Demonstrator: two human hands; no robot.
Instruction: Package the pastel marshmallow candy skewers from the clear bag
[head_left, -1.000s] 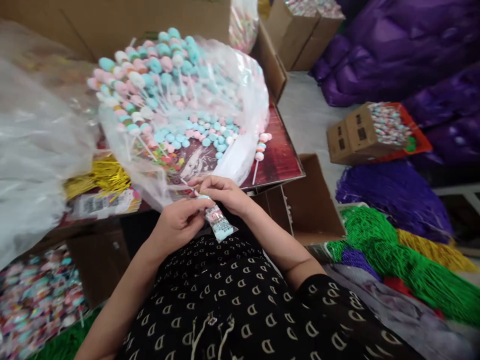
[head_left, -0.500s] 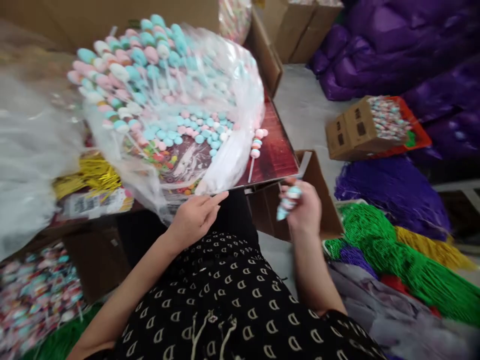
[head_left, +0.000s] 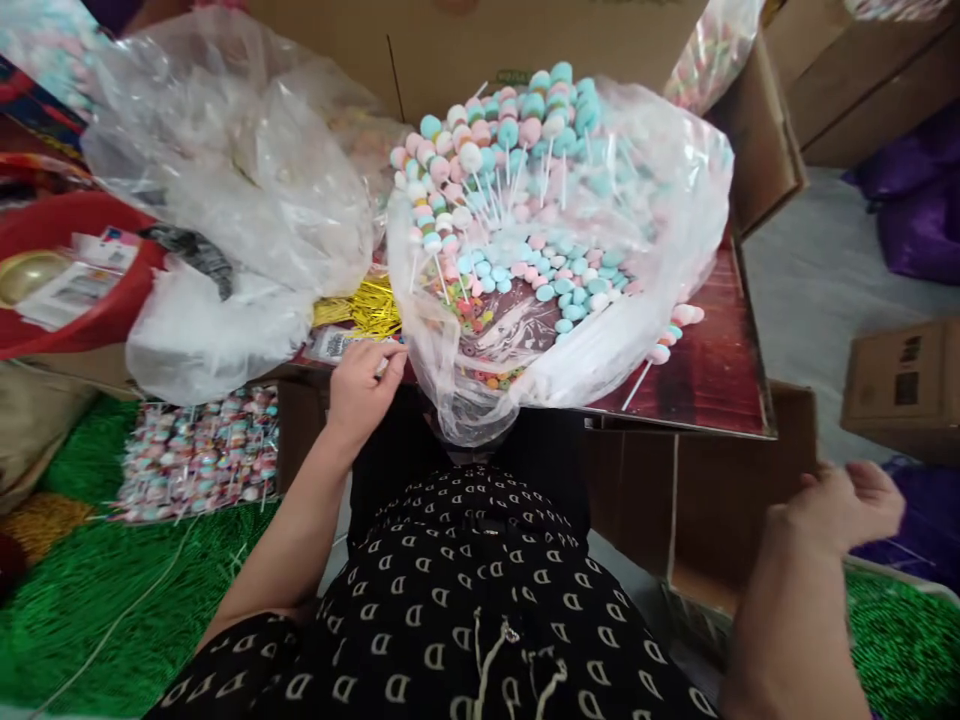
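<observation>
At the table's front edge, my left hand (head_left: pixel 364 388) is beside flat printed packets (head_left: pixel 330 345) and gold twist ties (head_left: pixel 373 305). Its thumb and forefinger are close together in a pinch; whatever may be between them is too small to make out. My right hand (head_left: pixel 844 505) is out at the right, over an open cardboard box (head_left: pixel 712 510), fingers loosely apart with no candy visible in it. A clear plastic bag (head_left: pixel 600 370) on the table holds pink, blue and white marshmallow skewers (head_left: pixel 487 150) and loose candy discs (head_left: pixel 574 290). One marshmallow skewer (head_left: pixel 660 352) lies to its right.
At far left stands a red basin (head_left: pixel 90 310) beside crumpled clear plastic bags (head_left: pixel 247 190). Wrapped candy skewers (head_left: pixel 202 455) lie below, near green tinsel (head_left: pixel 112 590). A closed carton (head_left: pixel 900 375) sits on the floor at right.
The view has swung left. My right hand has moved right and down, and the marshmallow skewer it held no longer shows. My left hand has moved left to the packets; its pointing forefinger has drawn in.
</observation>
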